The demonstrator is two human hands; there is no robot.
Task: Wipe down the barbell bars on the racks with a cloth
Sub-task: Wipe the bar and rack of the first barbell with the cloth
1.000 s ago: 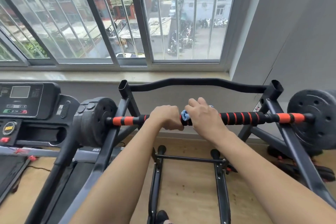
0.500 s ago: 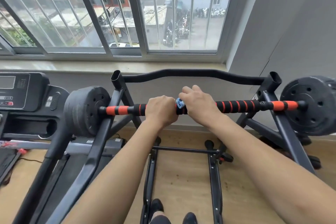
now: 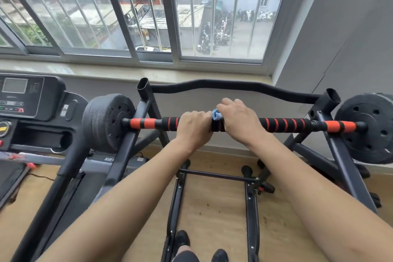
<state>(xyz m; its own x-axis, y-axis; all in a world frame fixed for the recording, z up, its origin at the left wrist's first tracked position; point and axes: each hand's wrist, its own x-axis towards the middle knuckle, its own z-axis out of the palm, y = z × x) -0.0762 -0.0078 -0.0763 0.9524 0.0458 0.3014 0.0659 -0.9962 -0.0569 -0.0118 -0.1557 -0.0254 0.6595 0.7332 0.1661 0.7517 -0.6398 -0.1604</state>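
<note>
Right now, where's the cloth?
Head view, centre: the cloth sits on the bar near its middle, gripped under the right hand, close beside the left hand that grips the bar.

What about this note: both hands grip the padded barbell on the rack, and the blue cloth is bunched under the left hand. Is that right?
Not quite. In the head view the blue cloth pokes out from under the right hand, not the left hand. The rest holds: both hands grip the padded barbell on the rack.
</note>
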